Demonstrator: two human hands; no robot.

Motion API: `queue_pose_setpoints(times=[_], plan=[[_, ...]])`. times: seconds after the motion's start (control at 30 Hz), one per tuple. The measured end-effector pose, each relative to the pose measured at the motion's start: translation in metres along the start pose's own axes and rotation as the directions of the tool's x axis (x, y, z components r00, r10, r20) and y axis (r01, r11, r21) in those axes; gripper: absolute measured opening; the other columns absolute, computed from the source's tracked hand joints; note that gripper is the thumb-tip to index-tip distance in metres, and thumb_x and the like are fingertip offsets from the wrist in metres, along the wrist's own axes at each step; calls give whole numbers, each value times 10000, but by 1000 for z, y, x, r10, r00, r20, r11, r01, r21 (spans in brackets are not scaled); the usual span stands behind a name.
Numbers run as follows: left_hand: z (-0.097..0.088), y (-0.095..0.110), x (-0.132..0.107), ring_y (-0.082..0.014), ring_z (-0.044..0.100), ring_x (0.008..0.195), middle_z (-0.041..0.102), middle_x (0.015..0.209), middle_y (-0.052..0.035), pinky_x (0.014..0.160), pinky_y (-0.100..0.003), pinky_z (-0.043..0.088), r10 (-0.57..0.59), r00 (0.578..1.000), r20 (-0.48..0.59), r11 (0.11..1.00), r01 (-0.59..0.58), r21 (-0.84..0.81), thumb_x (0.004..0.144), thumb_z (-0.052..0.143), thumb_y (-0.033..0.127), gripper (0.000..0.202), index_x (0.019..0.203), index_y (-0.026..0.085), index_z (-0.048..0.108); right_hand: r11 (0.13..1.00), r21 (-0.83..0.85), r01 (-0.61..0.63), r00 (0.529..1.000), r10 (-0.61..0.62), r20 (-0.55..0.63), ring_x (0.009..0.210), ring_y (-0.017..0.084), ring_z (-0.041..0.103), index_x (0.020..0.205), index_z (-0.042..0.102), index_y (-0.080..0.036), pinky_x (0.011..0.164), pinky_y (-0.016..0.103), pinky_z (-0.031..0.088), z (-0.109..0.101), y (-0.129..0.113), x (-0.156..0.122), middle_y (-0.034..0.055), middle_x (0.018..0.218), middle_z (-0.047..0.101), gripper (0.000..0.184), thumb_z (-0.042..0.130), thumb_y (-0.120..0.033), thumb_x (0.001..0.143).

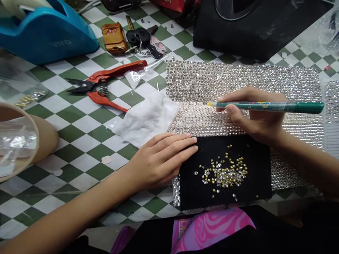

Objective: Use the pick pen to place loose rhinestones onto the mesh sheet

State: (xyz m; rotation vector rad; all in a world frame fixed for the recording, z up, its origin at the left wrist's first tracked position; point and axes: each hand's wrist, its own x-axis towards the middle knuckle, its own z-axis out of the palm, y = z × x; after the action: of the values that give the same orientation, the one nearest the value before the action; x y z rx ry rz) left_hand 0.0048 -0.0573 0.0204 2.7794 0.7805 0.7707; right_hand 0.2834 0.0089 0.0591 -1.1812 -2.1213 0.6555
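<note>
My right hand (254, 109) grips a green pen-like stick (286, 107) with a yellow tip, held nearly level. Its tip meets or hovers just over a row of pale, unfilled-looking settings on the rhinestone mesh (238, 79); I cannot tell if they touch. My left hand (166, 158) lies flat with fingers stretched out, fingertips on the left edge of a black ribbed sheet (190, 190). On that sheet sits a loose heap of small gold-backed rhinestones (227, 174). A folded white cloth (148, 118) lies beside the left fingers, against the mesh.
Red-handled snips (100, 86) lie open at left, below keys (140, 37) and a brown case (114, 38). A blue tape dispenser (53, 35), a cardboard tube (43, 134) holding plastic bags and a black box (233, 35) stand around. The tablecloth (87, 144) is green-and-white checked.
</note>
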Motion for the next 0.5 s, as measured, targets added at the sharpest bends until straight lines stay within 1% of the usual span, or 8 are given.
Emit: queue_pose_setpoints(times=[0.1,0.17,0.2,0.27,0.37,0.4,0.47,0.5], plan=[[-7,-6,7,-117,599,1239,692,1266,-23,1087,-271,476,3,999,-53,999,0,53,931,523,200,359,1280,173,606,998,-54,34,999,-33,6,777,163,766,987,715,-253,657,305,580,-6,-2,-2,-2,927,801,49,678,-266,958],[-11,-21,14,-106,598,1145,685,1197,-10,1005,-276,484,-17,995,-98,977,38,212,948,494,196,328,1255,188,608,993,-96,63,998,-61,22,778,169,770,977,718,-262,660,305,590,-10,-2,-4,-12,918,800,53,679,-241,949],[-13,-33,19,-108,585,1091,677,1151,-16,950,-284,466,-48,988,-146,954,89,287,921,526,137,321,1226,182,615,991,-111,78,997,-75,29,777,172,771,974,722,-266,664,305,597,-12,-1,-5,-15,915,800,68,677,-225,945],[-14,-66,27,-126,518,987,640,1068,-35,852,-296,414,-94,979,-180,902,160,400,903,510,71,380,1251,184,613,984,-133,116,993,-112,35,773,172,773,978,731,-273,671,299,614,-15,1,-8,-16,922,801,101,668,-203,943],[-16,-131,39,-141,398,925,519,951,-32,751,-290,366,-247,950,-189,645,307,700,967,426,160,414,1345,284,539,975,-147,166,986,-164,24,767,170,777,1008,736,-277,665,293,630,-16,6,-10,-15,926,805,117,665,-210,943],[-17,-153,43,-147,366,930,489,989,-40,730,-309,359,-283,943,-175,606,317,730,972,418,186,438,1382,307,511,973,-151,176,984,-174,25,762,170,778,1016,735,-277,655,293,630,-16,8,-10,-12,923,806,120,664,-213,944],[-19,-190,49,-141,328,983,458,1068,-44,733,-339,352,-343,927,-154,551,331,766,958,340,127,560,1461,357,426,968,-158,196,981,-194,32,739,167,775,1017,732,-271,629,292,625,-16,10,-10,-7,904,807,118,660,-211,945],[-20,-206,51,-171,285,935,428,1013,-58,696,-369,294,-363,918,-156,525,341,780,945,319,110,582,1437,390,449,965,-159,210,978,-207,39,723,164,772,1011,731,-265,615,287,621,-16,11,-10,-6,892,807,112,659,-211,945]])
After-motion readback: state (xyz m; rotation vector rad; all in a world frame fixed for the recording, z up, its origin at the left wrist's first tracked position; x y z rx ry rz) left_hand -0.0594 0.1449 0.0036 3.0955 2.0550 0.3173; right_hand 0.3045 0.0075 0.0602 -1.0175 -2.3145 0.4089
